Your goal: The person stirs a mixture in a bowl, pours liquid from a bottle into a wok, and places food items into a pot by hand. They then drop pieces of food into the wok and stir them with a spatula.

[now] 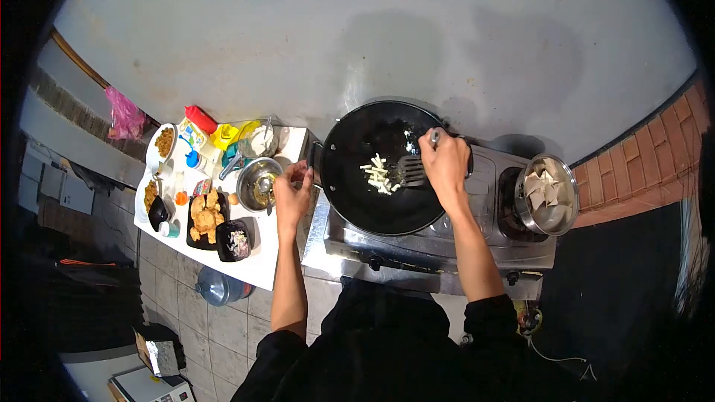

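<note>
A black wok [350, 205] sits on the stove, with a small heap of pale cut strips [380, 176] in its middle. My right hand [445, 162] is closed around the handle of a slotted metal spatula [411, 171], whose blade rests beside the strips. At the wok's left side, my left hand [293, 192] has its fingers curled at the wok handle [316, 155]. Just left of that hand stands a steel bowl [258, 179] with some yellowish liquid and a utensil in it.
A steel pot [573, 205] of pale pieces stands on the right burner. On the white side table [249, 272] are fried food [206, 217], a small black dish [235, 242], bottles and plates. A water jug [216, 286] lies below. The wall [402, 52] rises behind the stove [447, 257].
</note>
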Demonstrator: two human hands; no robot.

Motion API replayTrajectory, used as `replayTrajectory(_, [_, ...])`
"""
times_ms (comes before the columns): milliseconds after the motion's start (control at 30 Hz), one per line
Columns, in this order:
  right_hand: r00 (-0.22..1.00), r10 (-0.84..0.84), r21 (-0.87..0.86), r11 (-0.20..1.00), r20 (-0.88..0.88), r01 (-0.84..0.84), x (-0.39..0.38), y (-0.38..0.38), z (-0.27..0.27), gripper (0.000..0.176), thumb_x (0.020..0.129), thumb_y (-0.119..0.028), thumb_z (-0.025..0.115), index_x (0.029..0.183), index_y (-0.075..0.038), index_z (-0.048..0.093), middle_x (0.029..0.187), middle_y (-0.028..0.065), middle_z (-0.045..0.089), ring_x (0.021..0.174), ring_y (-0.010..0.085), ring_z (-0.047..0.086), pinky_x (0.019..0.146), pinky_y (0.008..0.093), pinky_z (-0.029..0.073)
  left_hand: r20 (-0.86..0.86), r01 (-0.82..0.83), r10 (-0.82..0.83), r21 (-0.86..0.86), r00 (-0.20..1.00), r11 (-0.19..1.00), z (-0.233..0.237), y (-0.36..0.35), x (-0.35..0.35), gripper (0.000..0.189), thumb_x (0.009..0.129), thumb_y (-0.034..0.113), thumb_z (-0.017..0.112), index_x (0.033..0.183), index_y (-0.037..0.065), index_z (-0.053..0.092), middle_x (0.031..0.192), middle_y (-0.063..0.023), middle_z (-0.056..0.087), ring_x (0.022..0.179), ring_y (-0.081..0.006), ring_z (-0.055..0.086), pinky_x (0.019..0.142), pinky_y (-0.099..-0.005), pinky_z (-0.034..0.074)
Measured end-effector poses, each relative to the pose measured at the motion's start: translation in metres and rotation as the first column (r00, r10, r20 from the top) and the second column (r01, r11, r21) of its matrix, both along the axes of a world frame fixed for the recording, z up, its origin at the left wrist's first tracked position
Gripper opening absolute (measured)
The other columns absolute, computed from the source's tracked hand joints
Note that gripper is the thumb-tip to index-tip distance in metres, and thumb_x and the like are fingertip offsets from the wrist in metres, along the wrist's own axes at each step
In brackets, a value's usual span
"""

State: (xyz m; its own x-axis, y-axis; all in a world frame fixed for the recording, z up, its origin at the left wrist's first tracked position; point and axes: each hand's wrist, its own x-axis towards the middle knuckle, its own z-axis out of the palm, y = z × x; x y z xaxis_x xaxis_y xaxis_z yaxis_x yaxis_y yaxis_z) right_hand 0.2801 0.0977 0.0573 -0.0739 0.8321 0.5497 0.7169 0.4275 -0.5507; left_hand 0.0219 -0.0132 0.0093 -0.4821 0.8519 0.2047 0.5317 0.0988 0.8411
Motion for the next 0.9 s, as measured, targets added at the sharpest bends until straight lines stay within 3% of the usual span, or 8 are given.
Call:
replayTrajectory(33, [0.997,0.070,-0.014,0.997,-0.042,-0.071,-0.001,0.001,-0.002,0.027,0.083,-0.014,0.058,0.062,0.003,0.057,0.053,0.0220,0.052,0.052,0.0408,0.056,0.051,0.0451,0.043,-0.006,0.000,0.000,-0.004,1.000,1.000,0.001,0.001,0.000,0.020,0.084,0.004,0.063,0.101,-0.006,0.064,0.077,-0.0105,0.067,0.069,-0.0137,0.063,0.065,-0.0263,0.049])
replayTrajectory(333, [0.979,0.045,-0.052,0.997,-0.200,-0.057,-0.007,-0.003,0.009,0.028,0.085,-0.012,0.059,0.061,0.003,0.054,0.055,0.0219,0.051,0.053,0.0413,0.055,0.048,0.0439,0.040,-0.041,-0.017,0.017,-0.005,0.999,1.000,0.004,0.000,0.004,0.021,0.084,0.004,0.063,0.103,-0.004,0.064,0.075,-0.0090,0.066,0.068,-0.0134,0.062,0.064,-0.0271,0.048])
replayTrajectory(500, [0.985,0.021,-0.107,0.993,-0.172,-0.040,-0.004,0.004,-0.010,0.026,0.083,-0.012,0.060,0.063,0.004,0.057,0.057,0.0221,0.054,0.057,0.0435,0.055,0.050,0.0446,0.040,-0.027,-0.015,0.015,0.003,1.000,1.000,-0.001,0.000,0.001,0.021,0.083,0.004,0.064,0.103,-0.004,0.064,0.074,-0.0088,0.065,0.067,-0.0127,0.061,0.063,-0.0271,0.048])
replayTrajectory(600, [0.977,-0.083,-0.189,0.981,-0.195,0.046,0.005,0.003,0.001,0.027,0.083,-0.014,0.060,0.063,0.005,0.057,0.059,0.0222,0.056,0.058,0.0433,0.056,0.054,0.0456,0.042,-0.020,-0.020,0.020,-0.004,1.000,1.000,-0.002,-0.003,0.003,0.021,0.084,0.004,0.063,0.104,-0.004,0.064,0.075,-0.0085,0.064,0.067,-0.0129,0.060,0.063,-0.0269,0.048])
replayTrajectory(733, [0.975,-0.011,-0.133,0.991,-0.221,-0.019,0.001,0.003,-0.005,0.028,0.083,-0.015,0.060,0.063,0.004,0.057,0.058,0.0221,0.056,0.058,0.0434,0.056,0.054,0.0466,0.042,-0.008,-0.018,0.018,-0.009,1.000,1.000,-0.002,-0.005,0.004,0.022,0.085,0.006,0.063,0.105,-0.004,0.063,0.076,-0.0086,0.064,0.068,-0.0134,0.061,0.064,-0.0271,0.048])
replayTrajectory(800, [0.991,0.000,-0.127,0.992,-0.134,-0.018,0.000,0.001,-0.006,0.028,0.083,-0.015,0.060,0.063,0.004,0.057,0.058,0.0220,0.055,0.057,0.0437,0.055,0.053,0.0460,0.041,-0.017,-0.025,0.025,-0.018,1.000,1.000,0.001,-0.003,0.004,0.022,0.086,0.006,0.063,0.105,-0.004,0.063,0.077,-0.0088,0.064,0.069,-0.0137,0.061,0.065,-0.0275,0.048])
replayTrajectory(833, [0.980,-0.001,-0.144,0.989,-0.198,-0.028,0.004,0.001,-0.005,0.028,0.083,-0.015,0.060,0.064,0.004,0.057,0.058,0.0224,0.055,0.057,0.0443,0.054,0.053,0.0461,0.040,-0.034,-0.017,0.017,-0.011,0.999,1.000,0.001,-0.004,0.003,0.022,0.086,0.007,0.063,0.105,-0.004,0.063,0.077,-0.0091,0.065,0.069,-0.0139,0.061,0.066,-0.0278,0.048])
replayTrajectory(900, [0.964,-0.016,-0.169,0.985,-0.266,-0.030,0.017,-0.001,0.006,0.026,0.083,-0.013,0.060,0.065,0.004,0.057,0.052,0.0201,0.051,0.047,0.0376,0.050,0.049,0.0410,0.039,-0.050,-0.011,0.011,-0.007,0.999,1.000,-0.001,-0.006,0.003,0.022,0.086,0.008,0.063,0.105,-0.004,0.063,0.077,-0.0095,0.065,0.070,-0.0142,0.061,0.067,-0.0281,0.048])
